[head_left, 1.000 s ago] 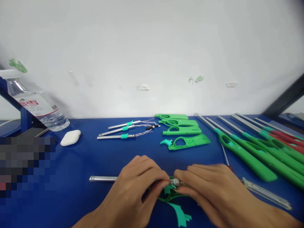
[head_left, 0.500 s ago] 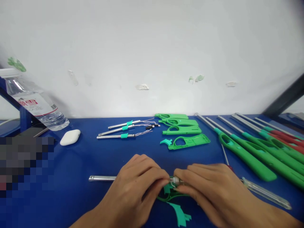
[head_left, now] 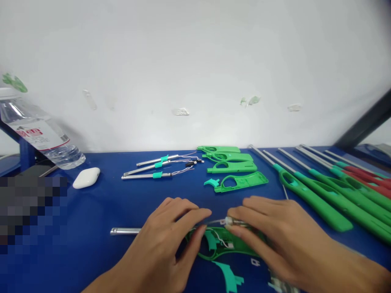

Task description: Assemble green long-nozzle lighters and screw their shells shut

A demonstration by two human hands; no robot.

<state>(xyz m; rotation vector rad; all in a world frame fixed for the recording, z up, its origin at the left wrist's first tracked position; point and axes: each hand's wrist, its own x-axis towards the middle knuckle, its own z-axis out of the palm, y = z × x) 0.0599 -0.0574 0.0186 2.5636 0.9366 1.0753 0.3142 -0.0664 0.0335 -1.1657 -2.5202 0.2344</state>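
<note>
A green half-shell of a long lighter (head_left: 244,243) lies open in front of me, with a teal trigger (head_left: 210,239) and white wire inside. Its metal barrel (head_left: 124,231) sticks out left from under my left hand (head_left: 171,240). That hand is curled round the barrel end of the shell, thumb and forefinger slightly apart; a thin tube runs between them. My right hand (head_left: 271,236) is closed on a clear fuel tank with a white valve (head_left: 228,221), above the shell. Most of the tank is hidden. A loose teal trigger piece (head_left: 229,277) lies nearer me.
Metal barrels with wires (head_left: 146,176) and several green half-shells (head_left: 241,181) lie farther back. Assembled green lighters (head_left: 317,201) and red ones (head_left: 366,179) line the right. A white earphone case (head_left: 86,178), water bottle (head_left: 45,138) and blurred dark object (head_left: 27,215) are left.
My right hand has lifted the valve end slightly, and my left fingertips have parted from it. More of the shell's inside and the white wire now shows.
</note>
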